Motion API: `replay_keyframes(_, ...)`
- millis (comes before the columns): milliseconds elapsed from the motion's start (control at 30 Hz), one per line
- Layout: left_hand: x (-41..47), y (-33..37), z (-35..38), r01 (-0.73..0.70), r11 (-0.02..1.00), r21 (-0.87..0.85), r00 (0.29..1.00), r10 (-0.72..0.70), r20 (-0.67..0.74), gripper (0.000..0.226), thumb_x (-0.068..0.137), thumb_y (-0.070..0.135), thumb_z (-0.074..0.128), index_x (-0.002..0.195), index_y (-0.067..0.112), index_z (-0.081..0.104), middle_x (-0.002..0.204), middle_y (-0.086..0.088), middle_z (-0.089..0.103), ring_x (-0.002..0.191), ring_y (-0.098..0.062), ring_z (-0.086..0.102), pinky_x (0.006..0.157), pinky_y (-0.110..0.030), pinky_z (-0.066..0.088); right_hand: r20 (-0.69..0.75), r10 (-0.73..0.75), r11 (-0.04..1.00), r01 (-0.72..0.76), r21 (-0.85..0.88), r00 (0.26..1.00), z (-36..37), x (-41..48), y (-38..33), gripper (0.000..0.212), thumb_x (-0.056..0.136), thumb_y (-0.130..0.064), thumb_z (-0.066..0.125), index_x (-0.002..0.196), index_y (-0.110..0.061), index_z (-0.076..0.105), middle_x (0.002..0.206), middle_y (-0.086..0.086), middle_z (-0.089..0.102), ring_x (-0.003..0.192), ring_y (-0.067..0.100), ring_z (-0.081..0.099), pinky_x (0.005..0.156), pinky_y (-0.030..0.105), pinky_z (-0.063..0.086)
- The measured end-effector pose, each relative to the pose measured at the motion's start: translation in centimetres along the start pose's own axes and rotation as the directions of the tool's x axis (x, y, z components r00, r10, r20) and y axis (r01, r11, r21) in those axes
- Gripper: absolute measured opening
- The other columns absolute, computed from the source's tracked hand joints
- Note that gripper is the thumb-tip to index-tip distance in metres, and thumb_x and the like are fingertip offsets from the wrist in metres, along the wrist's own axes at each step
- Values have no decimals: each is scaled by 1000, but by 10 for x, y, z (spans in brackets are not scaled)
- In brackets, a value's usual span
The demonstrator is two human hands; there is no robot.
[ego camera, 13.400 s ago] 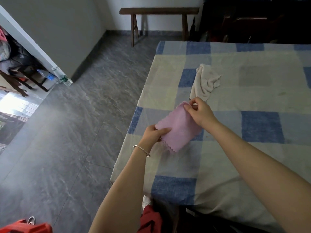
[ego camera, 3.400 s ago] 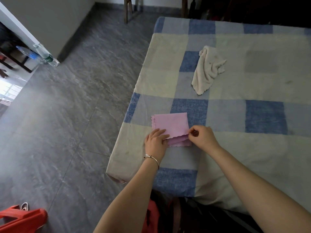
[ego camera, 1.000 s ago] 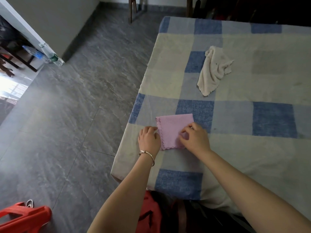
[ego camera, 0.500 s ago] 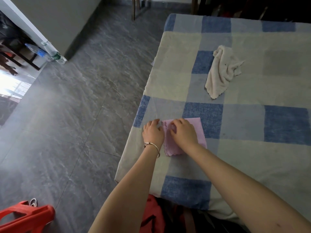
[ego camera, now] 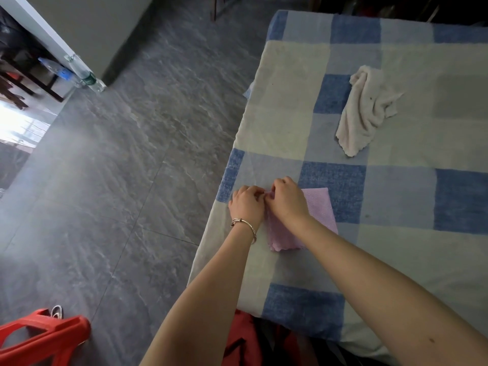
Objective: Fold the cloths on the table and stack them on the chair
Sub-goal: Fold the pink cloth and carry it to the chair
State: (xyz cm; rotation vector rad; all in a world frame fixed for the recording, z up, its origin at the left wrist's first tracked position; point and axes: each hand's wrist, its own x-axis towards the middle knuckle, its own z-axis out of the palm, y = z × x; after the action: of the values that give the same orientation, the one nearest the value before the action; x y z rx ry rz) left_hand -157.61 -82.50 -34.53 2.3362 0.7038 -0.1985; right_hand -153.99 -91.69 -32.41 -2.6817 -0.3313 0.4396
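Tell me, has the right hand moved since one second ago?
Yes. The right hand went left: it was below the dark blue check, and now it lies left of it, on the pink cloth, beside the left hand.

One head-worn wide-angle view, looking forward and steeply down.

The camera sits above the table's near edge. Both forearms rise from 6 o'clock to the left hand (ego camera: 247,204) and right hand (ego camera: 286,199), close at centre by the pink cloth (ego camera: 319,207). The checked table (ego camera: 396,260) fills 12 to 5 o'clock, the grey floor (ego camera: 118,180) 7 to 11.
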Motion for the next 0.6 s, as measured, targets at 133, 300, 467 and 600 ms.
replay_keyframes(133,0,-1,1,-15,1000,-7,1000,15,-9,23,89,26,53,106,25,68,116,0,61,113,-23,50,94,-33,33,14,22,999,-22,-30,1000,1,3,1,25,91,-23,50,102,-1,59,109,16,56,101,31,55,79,36,41)
replay_keyframes(300,2,-1,-1,-42,999,8,999,42,12,24,88,20,52,104,24,70,114,1,63,111,-23,50,94,-34,33,54,27,999,-26,-28,998,1,9,1,25,89,-19,50,98,2,60,106,18,57,101,34,55,78,38,41)
replay_keyframes(467,4,0,-4,-53,998,22,998,52,29,35,85,8,44,108,22,67,115,-1,63,114,-24,48,95,-34,31,65,-46,997,42,62,997,0,10,-2,22,89,-17,51,96,2,60,106,17,58,100,31,54,82,34,39)
replay_keyframes(600,3,0,-4,-13,998,-59,1000,13,9,33,85,8,45,106,20,66,104,-5,68,111,-24,49,94,-34,31,56,-66,991,59,120,996,0,10,-2,21,89,-13,49,97,3,60,106,19,59,99,31,55,83,34,38)
